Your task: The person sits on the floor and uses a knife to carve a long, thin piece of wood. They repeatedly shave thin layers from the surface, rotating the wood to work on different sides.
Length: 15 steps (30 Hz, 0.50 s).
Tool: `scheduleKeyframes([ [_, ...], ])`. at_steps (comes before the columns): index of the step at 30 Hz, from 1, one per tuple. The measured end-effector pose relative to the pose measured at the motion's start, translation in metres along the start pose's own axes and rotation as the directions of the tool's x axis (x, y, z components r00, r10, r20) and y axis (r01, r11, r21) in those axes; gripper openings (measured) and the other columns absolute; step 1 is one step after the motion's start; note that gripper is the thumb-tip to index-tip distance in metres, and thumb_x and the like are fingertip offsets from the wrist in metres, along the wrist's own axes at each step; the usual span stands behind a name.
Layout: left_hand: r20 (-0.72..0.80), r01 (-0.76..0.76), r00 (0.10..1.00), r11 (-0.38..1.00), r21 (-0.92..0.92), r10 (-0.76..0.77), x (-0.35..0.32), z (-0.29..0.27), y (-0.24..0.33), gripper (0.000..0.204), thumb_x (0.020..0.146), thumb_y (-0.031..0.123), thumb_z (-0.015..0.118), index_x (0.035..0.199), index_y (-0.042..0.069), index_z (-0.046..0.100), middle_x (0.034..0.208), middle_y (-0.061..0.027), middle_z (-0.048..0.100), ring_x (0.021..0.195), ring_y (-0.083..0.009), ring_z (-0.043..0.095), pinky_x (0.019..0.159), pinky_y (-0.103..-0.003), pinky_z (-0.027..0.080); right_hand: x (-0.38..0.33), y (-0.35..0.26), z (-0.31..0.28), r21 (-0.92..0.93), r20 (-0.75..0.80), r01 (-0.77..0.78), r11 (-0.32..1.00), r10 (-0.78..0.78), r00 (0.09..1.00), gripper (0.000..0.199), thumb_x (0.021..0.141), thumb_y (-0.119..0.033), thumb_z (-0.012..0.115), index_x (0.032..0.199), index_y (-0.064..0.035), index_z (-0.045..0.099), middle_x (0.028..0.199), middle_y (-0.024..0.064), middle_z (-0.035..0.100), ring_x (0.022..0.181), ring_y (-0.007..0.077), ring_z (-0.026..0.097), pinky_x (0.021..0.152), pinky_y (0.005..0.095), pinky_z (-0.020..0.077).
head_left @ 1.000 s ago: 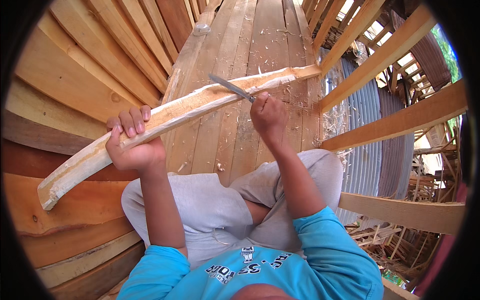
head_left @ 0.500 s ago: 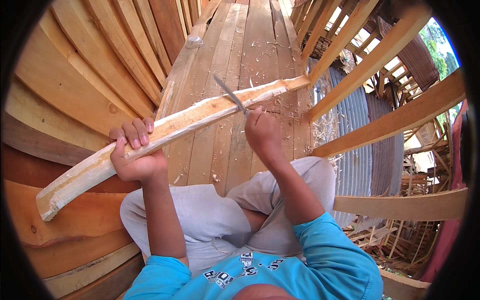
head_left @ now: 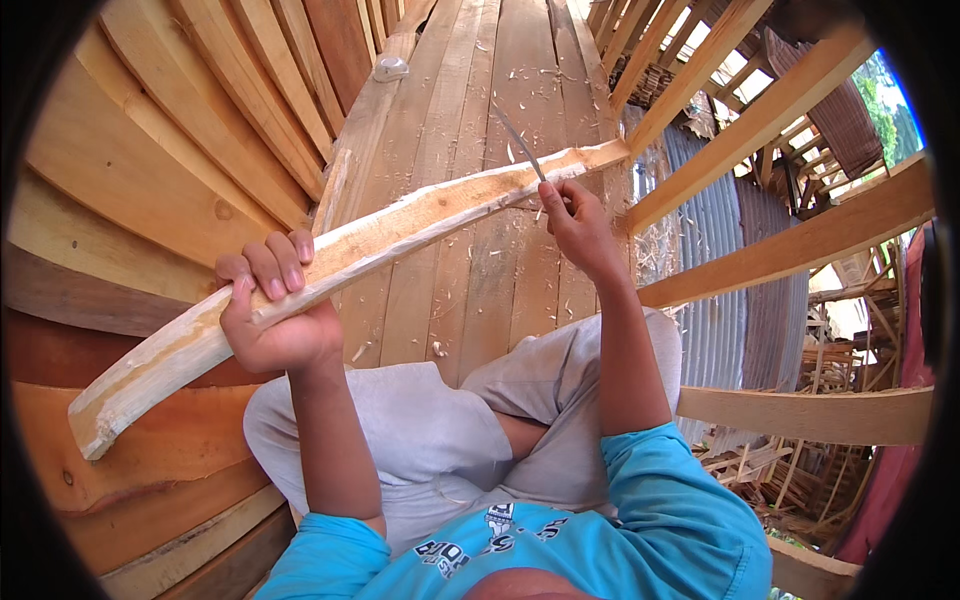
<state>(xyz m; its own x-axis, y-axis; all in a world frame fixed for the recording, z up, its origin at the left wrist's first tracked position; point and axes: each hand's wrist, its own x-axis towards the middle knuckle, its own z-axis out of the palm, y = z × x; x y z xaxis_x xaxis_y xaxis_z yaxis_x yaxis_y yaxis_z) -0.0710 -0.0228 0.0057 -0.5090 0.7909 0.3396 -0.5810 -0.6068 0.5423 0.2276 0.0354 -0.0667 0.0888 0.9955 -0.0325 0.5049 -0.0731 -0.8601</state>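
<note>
A long, pale, slightly curved piece of wood (head_left: 430,212) slants across the view from the lower left to the upper right. Its far end meets the right-hand railing. My left hand (head_left: 278,298) is closed round its nearer half, fingers over the top edge and thumb beneath. In my right hand (head_left: 580,226) is a knife (head_left: 518,138), its handle mostly hidden in the fist. The thin blade points up and away, crossing the wood near its far end. A small curl of shaving shows beside the blade.
Wooden planks form the floor (head_left: 400,270), scattered with shavings. A wall of upright boards (head_left: 150,160) stands at the left. Slatted wooden rails (head_left: 760,265) line the right, with corrugated metal sheets (head_left: 715,300) beyond. A small clear container (head_left: 391,69) sits far left on the floor.
My right hand and the knife have moved right and away along the wood toward its far end. The wood's near end has dipped slightly; my left hand keeps its grip.
</note>
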Motion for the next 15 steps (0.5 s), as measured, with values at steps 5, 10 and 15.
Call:
scheduleKeyframes([
  [5,0.020,0.006,1.000,1.000,0.002,-0.006,0.000,0.001,-0.001,0.009,0.079,0.020,0.047,0.075,0.017,0.039,0.058,0.0032,0.035,0.057,-0.0104,0.037,0.068,-0.033,0.037,-0.006,0.010,0.014,0.224,-0.043,0.142,0.964,-0.136,0.990,0.043,0.104,-0.032,0.042,0.079,-0.0023,0.059,0.065,-0.0004,0.050,0.061,0.0074,0.045,0.056,0.0264,0.0370],
  [10,0.068,-0.008,0.998,1.000,0.001,0.008,0.001,-0.002,-0.002,0.008,0.080,0.021,0.047,0.076,0.017,0.041,0.058,0.0039,0.036,0.057,-0.0097,0.037,0.069,-0.032,0.037,-0.020,0.008,0.049,0.410,-0.020,0.005,0.912,0.003,1.000,0.046,0.106,-0.031,0.035,0.072,-0.0045,0.053,0.059,-0.0018,0.045,0.053,0.0077,0.040,0.050,0.0283,0.0340],
  [15,0.079,-0.011,0.997,1.000,0.016,0.009,0.001,-0.002,-0.001,0.009,0.080,0.022,0.048,0.076,0.017,0.042,0.058,0.0045,0.035,0.057,-0.0095,0.038,0.070,-0.032,0.037,-0.022,0.004,0.050,0.477,0.087,-0.090,0.874,0.056,0.995,0.050,0.106,-0.034,0.033,0.068,-0.0071,0.049,0.055,-0.0030,0.043,0.050,0.0068,0.040,0.048,0.0262,0.0331],
])
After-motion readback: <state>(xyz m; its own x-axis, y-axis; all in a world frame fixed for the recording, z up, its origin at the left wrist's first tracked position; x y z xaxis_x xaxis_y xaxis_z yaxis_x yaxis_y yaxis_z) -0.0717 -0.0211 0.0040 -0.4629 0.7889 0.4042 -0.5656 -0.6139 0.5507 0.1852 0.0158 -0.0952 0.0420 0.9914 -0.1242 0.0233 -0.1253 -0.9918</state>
